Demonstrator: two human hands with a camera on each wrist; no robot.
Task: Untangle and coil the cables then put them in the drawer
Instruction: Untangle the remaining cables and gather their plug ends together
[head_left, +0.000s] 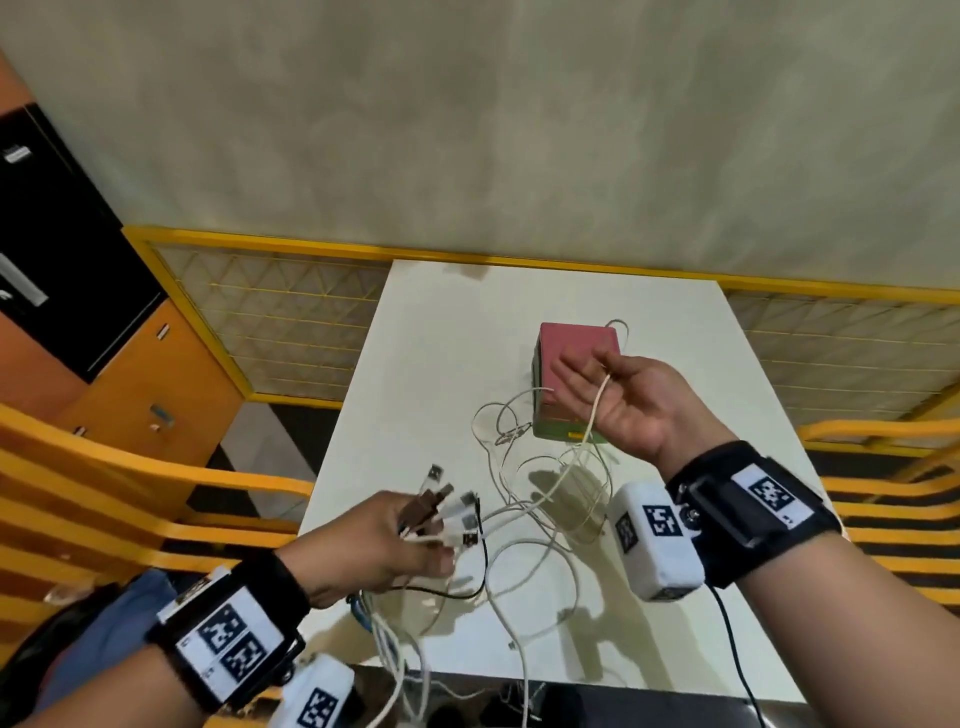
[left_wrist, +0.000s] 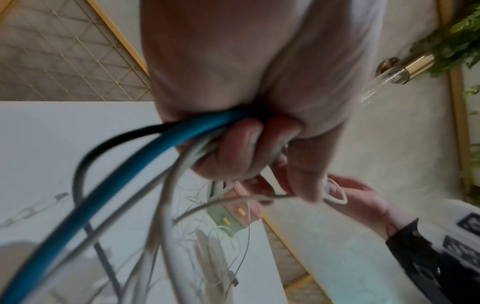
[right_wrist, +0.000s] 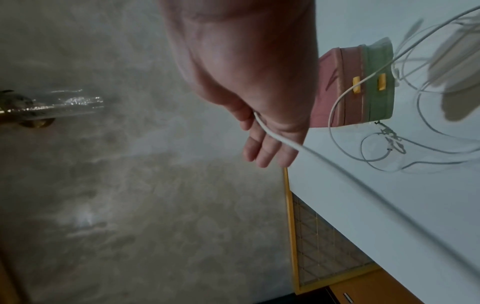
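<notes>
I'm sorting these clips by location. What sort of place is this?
Probably an office or study room, though I can't be sure. A white table stands against a plain wall, flanked by yellow-framed lattice panels, with an orange drawer cabinet to the left and orange slatted chairs alongside.

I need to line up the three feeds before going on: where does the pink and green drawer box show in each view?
Head: the drawer box stands mid-table, right of centre, partly behind the right hand.
Left wrist: small, low centre, below the left hand gripping the cables.
Right wrist: upper right, on its side in the picture, a white cable crossing it.
Shared landmark: its two yellow handles, seen in both wrist views.
</notes>
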